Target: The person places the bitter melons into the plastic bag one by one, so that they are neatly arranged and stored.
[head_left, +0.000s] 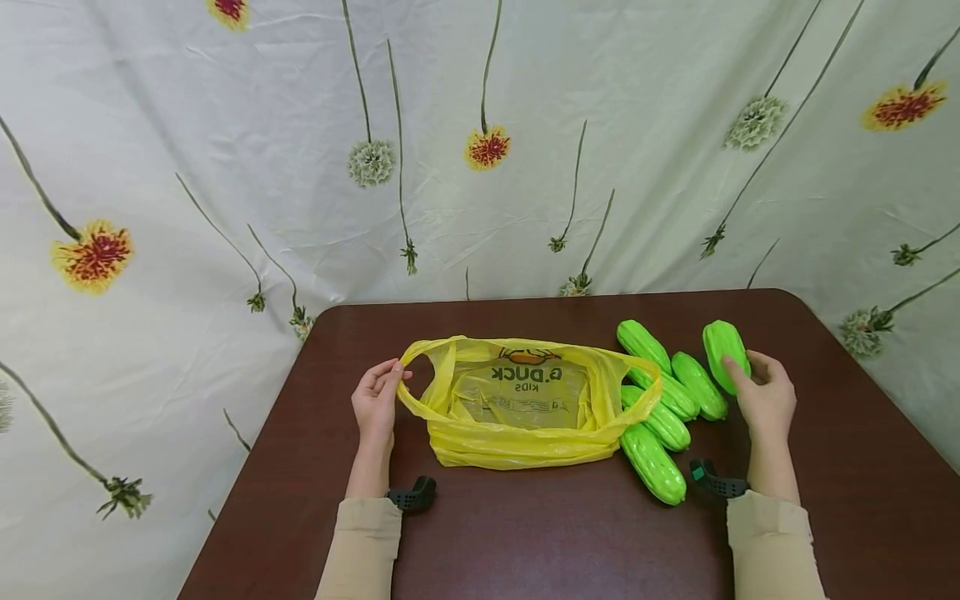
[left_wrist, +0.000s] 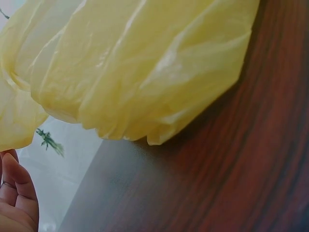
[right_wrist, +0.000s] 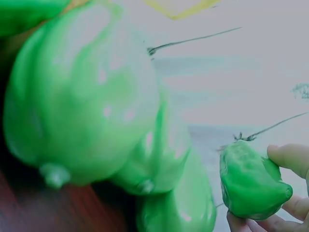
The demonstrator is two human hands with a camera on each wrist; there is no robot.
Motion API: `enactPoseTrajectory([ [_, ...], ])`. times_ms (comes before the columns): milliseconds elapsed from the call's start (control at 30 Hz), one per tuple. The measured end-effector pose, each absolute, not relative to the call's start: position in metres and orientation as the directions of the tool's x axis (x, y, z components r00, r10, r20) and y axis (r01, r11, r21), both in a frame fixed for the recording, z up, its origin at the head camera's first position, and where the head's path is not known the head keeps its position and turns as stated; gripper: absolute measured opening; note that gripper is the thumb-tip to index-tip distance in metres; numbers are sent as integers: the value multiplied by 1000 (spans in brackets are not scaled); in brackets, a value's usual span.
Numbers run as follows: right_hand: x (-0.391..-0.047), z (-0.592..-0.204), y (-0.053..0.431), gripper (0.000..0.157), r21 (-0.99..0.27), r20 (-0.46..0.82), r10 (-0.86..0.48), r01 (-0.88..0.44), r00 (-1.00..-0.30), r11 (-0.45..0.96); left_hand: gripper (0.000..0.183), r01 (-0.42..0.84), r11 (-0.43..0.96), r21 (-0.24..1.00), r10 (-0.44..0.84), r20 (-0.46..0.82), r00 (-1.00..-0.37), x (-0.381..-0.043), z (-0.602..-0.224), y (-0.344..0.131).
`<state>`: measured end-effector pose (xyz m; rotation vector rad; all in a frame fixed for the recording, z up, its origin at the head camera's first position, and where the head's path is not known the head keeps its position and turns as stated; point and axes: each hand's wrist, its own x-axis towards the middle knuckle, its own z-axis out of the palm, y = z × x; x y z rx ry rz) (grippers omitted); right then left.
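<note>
A yellow plastic bag (head_left: 517, 450) printed with "G.DUCK KIDS" stands on the table with its mouth spread wide. My left hand (head_left: 378, 396) pinches the bag's left handle between thumb and fingers; the left wrist view shows the bag's creased side up close. In my right hand (head_left: 770, 404) is a glossy bright green cucumber (head_left: 724, 348), gripped by the thumb on one side and fingers on the other. Several similar cucumbers (head_left: 655, 465) lie in a loose group between the bag and that hand. The bag's right handle loop (head_left: 651, 398) overlaps some of them.
The dark brown wooden table (head_left: 555, 533) has rounded far corners. Behind it hangs a pale curtain (head_left: 300, 108) with a flower print. A dark band with a camera sits on each wrist, seen here as the left wrist camera (head_left: 414, 495) and the right wrist camera (head_left: 716, 481).
</note>
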<state>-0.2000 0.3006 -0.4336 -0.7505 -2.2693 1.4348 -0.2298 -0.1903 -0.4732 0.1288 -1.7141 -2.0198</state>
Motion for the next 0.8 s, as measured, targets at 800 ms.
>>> enactPoseTrajectory([
  [800,-187,-386,269,62,-919,87,584,162,-807,360,33,307,-89,947,-426,242,-872,-230,-473,-190],
])
